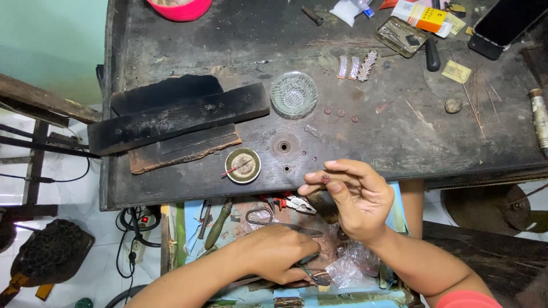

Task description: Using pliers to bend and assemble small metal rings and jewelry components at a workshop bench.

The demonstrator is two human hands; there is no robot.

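Observation:
My right hand (354,197) is raised at the front edge of the dark workbench (399,137) and pinches a small round reddish bead piece (325,179) between thumb and fingertips. My left hand (274,254) is lower, over the open drawer (240,228), closed on a small pair of tweezers or scissors (311,274) whose tips stick out to the right. Three similar reddish round pieces (341,113) lie on the bench beyond, near a clear glass dish (294,94).
A small brass dish (242,165) with a thin red stick sits left of my right hand. Charred black blocks (177,117) lie at the left. Red-handled pliers (291,202), a screwdriver (217,225), a tin, a phone and a pink bowl are around.

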